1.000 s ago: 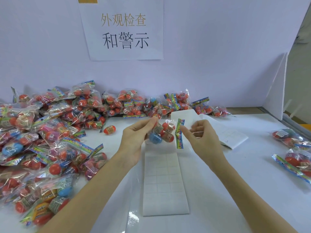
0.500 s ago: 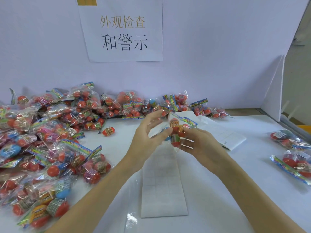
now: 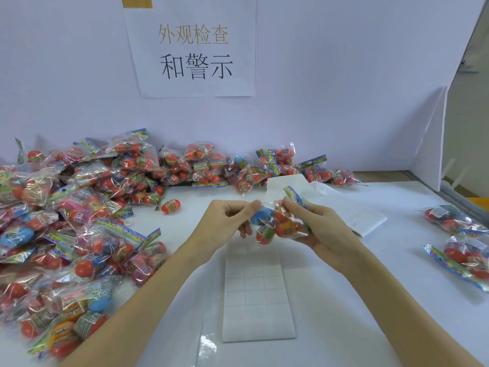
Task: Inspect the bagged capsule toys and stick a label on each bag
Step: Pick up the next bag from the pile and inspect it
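Factory inspection station: posted sign [image 3: 194,53], white partition [image 3: 344,75], heaped toy bags [image 3: 79,207]

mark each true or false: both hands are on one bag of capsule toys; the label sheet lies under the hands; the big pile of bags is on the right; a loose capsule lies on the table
1. Both the left hand and right hand hold one bag. True.
2. The label sheet lies on the table below the hands. True.
3. The big pile is on the right. False: it is on the left.
4. A loose capsule lies on the table. True.
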### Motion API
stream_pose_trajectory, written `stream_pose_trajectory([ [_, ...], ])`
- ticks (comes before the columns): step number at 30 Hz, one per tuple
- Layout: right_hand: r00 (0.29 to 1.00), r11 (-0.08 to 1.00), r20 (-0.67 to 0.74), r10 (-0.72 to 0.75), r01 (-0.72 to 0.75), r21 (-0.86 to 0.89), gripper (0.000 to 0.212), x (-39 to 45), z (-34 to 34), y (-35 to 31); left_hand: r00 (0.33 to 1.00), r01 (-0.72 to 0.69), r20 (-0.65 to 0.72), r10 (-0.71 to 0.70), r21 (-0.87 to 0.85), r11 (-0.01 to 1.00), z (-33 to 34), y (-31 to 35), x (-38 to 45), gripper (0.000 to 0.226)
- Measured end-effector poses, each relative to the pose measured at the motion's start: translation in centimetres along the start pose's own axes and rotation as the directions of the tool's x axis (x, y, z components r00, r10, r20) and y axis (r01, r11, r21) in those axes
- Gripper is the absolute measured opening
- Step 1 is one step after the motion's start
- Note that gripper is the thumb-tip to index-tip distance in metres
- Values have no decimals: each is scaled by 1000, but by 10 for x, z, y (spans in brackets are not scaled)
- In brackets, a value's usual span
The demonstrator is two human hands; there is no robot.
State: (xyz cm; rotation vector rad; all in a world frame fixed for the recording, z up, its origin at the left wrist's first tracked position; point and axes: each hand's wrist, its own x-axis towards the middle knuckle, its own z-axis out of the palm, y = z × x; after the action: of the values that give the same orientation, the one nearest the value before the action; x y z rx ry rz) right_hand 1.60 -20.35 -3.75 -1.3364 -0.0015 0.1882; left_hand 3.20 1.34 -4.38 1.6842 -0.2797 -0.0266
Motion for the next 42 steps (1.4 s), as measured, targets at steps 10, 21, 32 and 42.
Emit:
stream_pose_trajectory([
  [10,988,988,-140,-68,86,126,32,4,2,1,988,122,-69,-140,-217,969,11,0,0,25],
  [21,989,988,83,-119,126,-87,25,-2,9,4,987,158,12,-159,-167,973,10,13,-3,45],
  [32,983,982,161,-84,109,-153,43,1,11,10,994,26,-97,-45,-191,981,6,10,-1,44],
  [42,972,946,225,-61,128,-296,14,-1,12,16,961,59,-235,-148,-348,936,4,10,-2,29],
])
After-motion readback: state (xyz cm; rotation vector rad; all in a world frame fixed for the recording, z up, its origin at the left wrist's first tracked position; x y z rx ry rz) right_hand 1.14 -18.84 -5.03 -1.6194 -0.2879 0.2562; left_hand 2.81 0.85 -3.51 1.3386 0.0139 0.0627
